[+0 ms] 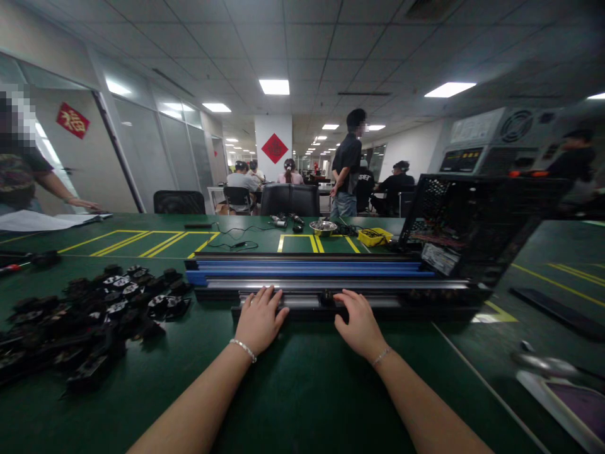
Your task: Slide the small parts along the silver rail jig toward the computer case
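Two bare arms reach in from the bottom. My left hand [259, 320] lies palm down with its fingers spread over the near edge of a long black and silver rail [297, 301]. To the right, my right hand [360, 323] rests on the same rail, fingers apart and slightly bent. Between the hands a small black block [326, 296] sits on the rail, close to the right fingertips; whether they touch it I cannot tell. Behind lie parallel long bars, among them a blue bar [307, 271]. The undersides of both hands are hidden.
Many small black parts [113, 302] are heaped at the left on the green table [302, 391]. An opened computer case [454, 221] stands at the right. Farther back are a metal bowl [323, 227], a yellow tray [375, 237] and cables. Several people are in the room.
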### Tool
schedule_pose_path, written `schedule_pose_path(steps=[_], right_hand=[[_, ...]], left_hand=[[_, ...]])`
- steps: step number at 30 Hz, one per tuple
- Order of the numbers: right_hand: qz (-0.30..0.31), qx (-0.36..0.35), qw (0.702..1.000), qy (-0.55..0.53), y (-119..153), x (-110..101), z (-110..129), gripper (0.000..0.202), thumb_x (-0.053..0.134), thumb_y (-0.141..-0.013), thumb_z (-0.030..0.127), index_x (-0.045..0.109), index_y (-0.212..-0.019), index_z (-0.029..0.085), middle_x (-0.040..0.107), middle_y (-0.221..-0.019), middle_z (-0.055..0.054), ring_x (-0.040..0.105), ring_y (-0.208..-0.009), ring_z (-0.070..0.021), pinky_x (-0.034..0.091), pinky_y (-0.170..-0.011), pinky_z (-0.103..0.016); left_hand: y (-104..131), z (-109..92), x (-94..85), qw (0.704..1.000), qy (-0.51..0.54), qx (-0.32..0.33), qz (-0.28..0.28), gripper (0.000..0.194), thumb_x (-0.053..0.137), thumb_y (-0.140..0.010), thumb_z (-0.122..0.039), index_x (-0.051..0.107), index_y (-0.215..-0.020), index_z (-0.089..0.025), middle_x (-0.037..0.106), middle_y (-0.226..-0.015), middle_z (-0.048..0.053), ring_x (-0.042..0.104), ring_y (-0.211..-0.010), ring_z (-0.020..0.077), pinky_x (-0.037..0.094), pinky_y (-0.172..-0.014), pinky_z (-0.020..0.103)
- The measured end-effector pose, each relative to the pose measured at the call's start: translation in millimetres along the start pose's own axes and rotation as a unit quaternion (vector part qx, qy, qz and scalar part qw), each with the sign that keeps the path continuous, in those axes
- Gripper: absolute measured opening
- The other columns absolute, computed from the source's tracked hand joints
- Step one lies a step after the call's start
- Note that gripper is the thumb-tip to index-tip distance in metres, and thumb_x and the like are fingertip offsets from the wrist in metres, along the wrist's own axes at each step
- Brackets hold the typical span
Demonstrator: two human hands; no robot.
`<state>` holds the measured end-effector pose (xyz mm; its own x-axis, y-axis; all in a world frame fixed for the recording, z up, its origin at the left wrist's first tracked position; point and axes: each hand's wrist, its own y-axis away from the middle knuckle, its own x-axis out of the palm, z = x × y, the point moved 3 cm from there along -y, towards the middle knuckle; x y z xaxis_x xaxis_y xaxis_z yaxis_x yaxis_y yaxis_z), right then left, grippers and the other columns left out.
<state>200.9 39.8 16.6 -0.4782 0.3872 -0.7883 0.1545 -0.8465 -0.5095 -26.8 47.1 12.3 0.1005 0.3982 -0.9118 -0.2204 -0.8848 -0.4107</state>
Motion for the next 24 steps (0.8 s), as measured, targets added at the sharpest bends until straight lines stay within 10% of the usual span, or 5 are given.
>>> schedule_pose_path(steps=[24], right_hand=[[0.060, -0.027, 0.998, 0.005, 2.7, 4.9, 10.2, 0.048, 0.043, -0.071, 0.019, 0.050, -0.118, 0.014, 0.055, -0.121, -0.010, 0.033, -0.126, -0.0214, 0.014, -0.108, -0.047]], left_hand=[[0.6, 0.1, 1.2, 1.000, 0.010, -0.001, -0.005, 0.049, 0.028, -0.088, -0.047, 0.047, -0.126, -0.023, 0.045, -0.136, 0.006, 0.035, -0.128, 0.0230, 0.029, -0.103, 0.046]])
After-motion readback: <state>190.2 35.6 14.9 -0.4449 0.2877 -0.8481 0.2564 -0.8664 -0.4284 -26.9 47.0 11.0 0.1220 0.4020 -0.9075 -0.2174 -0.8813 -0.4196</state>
